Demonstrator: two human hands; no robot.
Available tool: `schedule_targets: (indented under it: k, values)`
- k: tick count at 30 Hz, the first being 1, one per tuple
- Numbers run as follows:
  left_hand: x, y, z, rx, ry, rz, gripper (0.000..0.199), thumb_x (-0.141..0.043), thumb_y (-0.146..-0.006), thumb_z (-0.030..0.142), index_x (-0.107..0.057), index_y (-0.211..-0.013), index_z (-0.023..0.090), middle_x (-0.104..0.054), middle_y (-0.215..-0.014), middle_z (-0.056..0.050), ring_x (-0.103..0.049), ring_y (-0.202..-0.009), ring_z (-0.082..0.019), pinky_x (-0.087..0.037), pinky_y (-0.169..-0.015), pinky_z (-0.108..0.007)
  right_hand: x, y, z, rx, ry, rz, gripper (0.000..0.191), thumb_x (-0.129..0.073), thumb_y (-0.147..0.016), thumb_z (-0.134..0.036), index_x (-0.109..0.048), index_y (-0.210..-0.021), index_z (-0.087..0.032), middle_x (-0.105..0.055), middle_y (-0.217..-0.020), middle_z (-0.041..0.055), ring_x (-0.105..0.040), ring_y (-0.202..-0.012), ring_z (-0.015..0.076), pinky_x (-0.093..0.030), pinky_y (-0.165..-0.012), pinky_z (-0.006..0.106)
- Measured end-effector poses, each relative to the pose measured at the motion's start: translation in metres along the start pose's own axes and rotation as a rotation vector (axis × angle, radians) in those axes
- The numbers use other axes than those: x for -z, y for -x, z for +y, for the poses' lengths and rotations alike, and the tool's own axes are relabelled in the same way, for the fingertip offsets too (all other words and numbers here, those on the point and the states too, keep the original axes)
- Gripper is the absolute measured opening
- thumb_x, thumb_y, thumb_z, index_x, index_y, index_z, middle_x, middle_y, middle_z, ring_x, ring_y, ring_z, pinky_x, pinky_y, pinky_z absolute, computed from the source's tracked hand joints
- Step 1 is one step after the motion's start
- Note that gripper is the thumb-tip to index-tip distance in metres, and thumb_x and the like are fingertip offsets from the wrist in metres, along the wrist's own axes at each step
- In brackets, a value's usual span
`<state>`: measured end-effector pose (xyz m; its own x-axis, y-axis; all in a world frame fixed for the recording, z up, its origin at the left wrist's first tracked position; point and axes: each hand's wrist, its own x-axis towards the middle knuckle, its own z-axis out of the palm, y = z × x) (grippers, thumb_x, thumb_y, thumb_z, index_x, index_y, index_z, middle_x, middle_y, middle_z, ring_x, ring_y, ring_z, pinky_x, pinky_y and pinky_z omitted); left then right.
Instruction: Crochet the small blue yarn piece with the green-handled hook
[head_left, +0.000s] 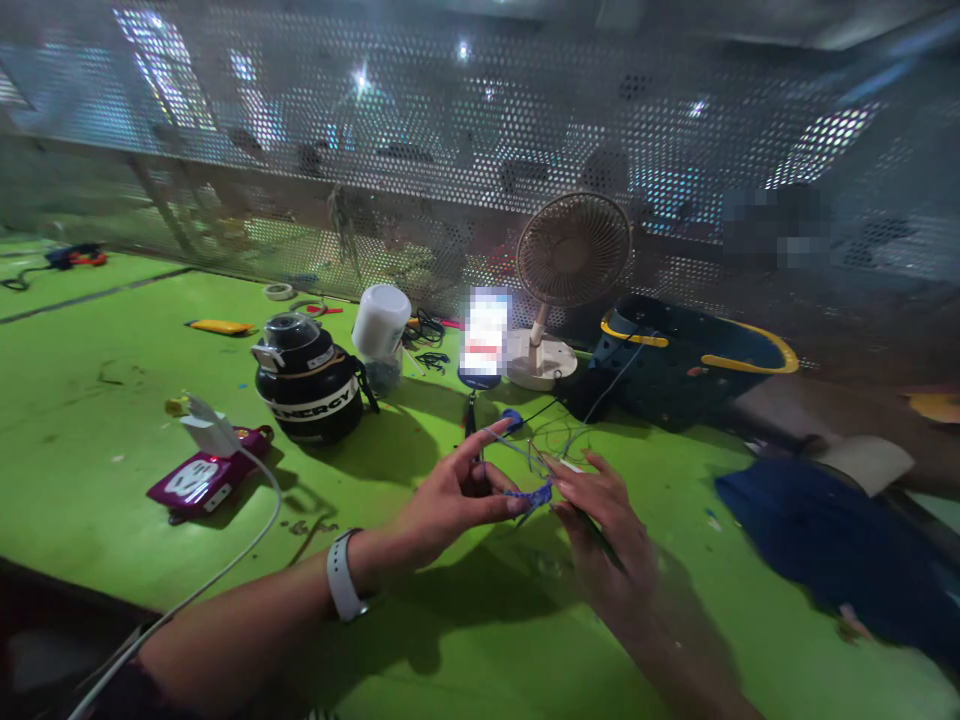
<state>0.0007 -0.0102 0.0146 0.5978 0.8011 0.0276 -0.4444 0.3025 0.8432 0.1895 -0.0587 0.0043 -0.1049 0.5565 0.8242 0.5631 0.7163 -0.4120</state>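
Between the thumb and fingers of my left hand (457, 485) is a small strip of purple-blue crochet work (534, 495). A strand of yarn (517, 448) runs over the raised left index finger. My right hand (611, 530) grips a crochet hook (600, 540) like a pen; its dark handle slants down across the palm. The hook's tip is close to the crochet work, though I cannot tell whether it sits in a stitch. Just beyond the hands a small blue piece (513, 420) lies on the table, with loose yarn beside it.
On the green table (420, 640) stand a black jug (309, 385), a white bottle (381, 320), a lit phone (484, 335) and a small fan (574, 250). A purple power strip (206, 480) with a white cable is at left. At right are a dark basket (675, 365) and dark blue cloth (832, 540).
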Motion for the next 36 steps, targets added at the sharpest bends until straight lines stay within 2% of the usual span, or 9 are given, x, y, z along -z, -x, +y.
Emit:
schedule_targets:
  k: [6, 10, 15, 20, 24, 27, 29, 31, 36]
  values:
    - [0.005, -0.004, 0.007, -0.026, -0.014, -0.004, 0.082, -0.081, -0.069, 0.007, -0.046, -0.141, 0.02, -0.07, -0.075, 0.001, -0.066, -0.071, -0.01, -0.051, -0.072, -0.023, 0.005, -0.005, -0.003, -0.185, -0.305, 0.042, 0.026, -0.061, -0.089, -0.012, -0.069, -0.107, -0.03, -0.076, -0.108, 0.0015, -0.068, -0.107, 0.0225, -0.05, -0.098, 0.046]
    - [0.008, -0.005, 0.009, -0.037, -0.05, -0.024, 0.08, -0.082, -0.069, 0.009, -0.047, -0.14, 0.02, -0.069, -0.076, 0.0, -0.066, -0.071, -0.012, -0.051, -0.072, -0.025, 0.01, -0.005, -0.002, -0.289, -0.399, 0.009, 0.023, -0.063, -0.089, -0.014, -0.07, -0.103, -0.03, -0.077, -0.104, 0.0001, -0.068, -0.105, 0.0203, -0.049, -0.1, 0.042]
    - [0.011, -0.006, 0.009, -0.053, -0.096, -0.043, 0.078, -0.08, -0.071, 0.008, -0.047, -0.14, 0.02, -0.068, -0.079, 0.0, -0.066, -0.074, -0.012, -0.052, -0.074, -0.025, 0.011, -0.005, -0.004, -0.416, -0.452, 0.057, 0.011, -0.066, -0.088, -0.023, -0.073, -0.095, -0.029, -0.078, -0.096, 0.0011, -0.068, -0.103, 0.0205, -0.052, -0.097, 0.042]
    - [0.01, -0.005, 0.011, -0.094, -0.158, -0.03, 0.074, -0.079, -0.072, 0.011, -0.047, -0.139, 0.018, -0.067, -0.079, 0.0, -0.065, -0.072, -0.011, -0.051, -0.071, -0.024, 0.01, -0.007, -0.001, -0.403, -0.351, 0.024, 0.014, -0.066, -0.088, -0.021, -0.072, -0.097, -0.028, -0.078, -0.098, 0.0017, -0.068, -0.106, 0.0213, -0.054, -0.095, 0.042]
    - [0.004, -0.002, 0.011, -0.115, -0.185, -0.021, 0.088, -0.08, -0.072, 0.012, -0.035, -0.147, 0.021, -0.068, -0.078, 0.0, -0.065, -0.073, -0.013, -0.051, -0.071, -0.026, 0.006, -0.007, 0.0, -0.161, -0.135, 0.023, 0.028, -0.067, -0.085, -0.011, -0.071, -0.105, -0.03, -0.077, -0.106, 0.002, -0.071, -0.101, 0.0209, -0.053, -0.096, 0.043]
    - [0.003, -0.001, 0.007, -0.015, -0.047, -0.035, 0.094, -0.081, -0.07, 0.01, -0.032, -0.149, 0.022, -0.069, -0.077, 0.002, -0.066, -0.073, -0.012, -0.051, -0.074, -0.025, 0.003, -0.006, -0.005, -0.024, -0.113, 0.046, 0.028, -0.064, -0.088, -0.015, -0.068, -0.111, -0.031, -0.075, -0.113, 0.0029, -0.071, -0.102, 0.0234, -0.05, -0.098, 0.051]
    - [0.004, -0.002, 0.005, 0.055, 0.038, -0.047, 0.092, -0.082, -0.068, 0.008, -0.036, -0.147, 0.021, -0.069, -0.075, 0.002, -0.066, -0.072, -0.011, -0.051, -0.075, -0.024, 0.004, -0.006, -0.008, -0.036, -0.19, 0.049, 0.024, -0.062, -0.091, -0.02, -0.068, -0.111, -0.032, -0.076, -0.112, 0.0027, -0.071, -0.102, 0.0242, -0.051, -0.097, 0.053]
    - [0.006, -0.003, 0.005, 0.084, 0.068, -0.065, 0.09, -0.082, -0.067, 0.007, -0.039, -0.145, 0.02, -0.07, -0.076, 0.001, -0.066, -0.072, -0.01, -0.051, -0.075, -0.024, 0.006, -0.005, -0.009, -0.11, -0.293, 0.058, 0.02, -0.061, -0.091, -0.021, -0.069, -0.108, -0.031, -0.077, -0.106, 0.0026, -0.072, -0.101, 0.0241, -0.051, -0.097, 0.053]
    - [0.011, -0.005, 0.011, 0.054, -0.01, -0.082, 0.086, -0.081, -0.069, 0.006, -0.042, -0.144, 0.02, -0.068, -0.077, 0.001, -0.066, -0.073, -0.011, -0.051, -0.074, -0.023, 0.014, -0.006, 0.0, -0.341, -0.459, 0.025, 0.011, -0.065, -0.089, -0.024, -0.071, -0.097, -0.027, -0.08, -0.094, 0.0031, -0.072, -0.103, 0.0262, -0.055, -0.095, 0.051]
